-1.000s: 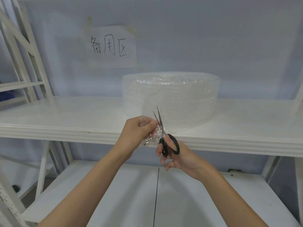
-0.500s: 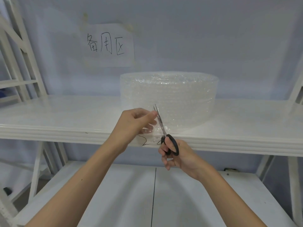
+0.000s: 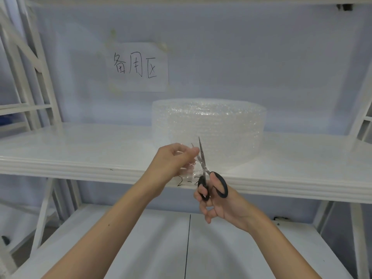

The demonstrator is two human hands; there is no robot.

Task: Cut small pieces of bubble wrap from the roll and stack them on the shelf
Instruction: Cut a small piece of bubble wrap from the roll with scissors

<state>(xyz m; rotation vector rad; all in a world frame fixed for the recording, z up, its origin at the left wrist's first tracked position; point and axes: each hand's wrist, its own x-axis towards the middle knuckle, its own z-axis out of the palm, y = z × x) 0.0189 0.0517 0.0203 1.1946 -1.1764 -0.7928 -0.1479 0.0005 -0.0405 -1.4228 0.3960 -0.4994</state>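
Observation:
A wide roll of clear bubble wrap (image 3: 211, 121) stands on the white shelf (image 3: 80, 150), right of its middle. In front of the roll, my left hand (image 3: 171, 160) pinches a loose clear strip of bubble wrap (image 3: 190, 168) that hangs down over the shelf's front edge. My right hand (image 3: 219, 200) grips black-handled scissors (image 3: 207, 174), blades pointing up and slightly apart, right against the strip beside my left fingers.
A paper sign (image 3: 138, 66) with handwritten characters is taped to the back wall above the roll. A lower white shelf (image 3: 141, 248) lies under my arms. White frame posts (image 3: 30, 77) rise at the left and at the far right. Handwritten marks show on the shelf's front edge.
The view has tilted up a little. The strip was bunched in my left hand a second ago and hangs flatter now. The scissors stay at the strip with the blades slightly apart.

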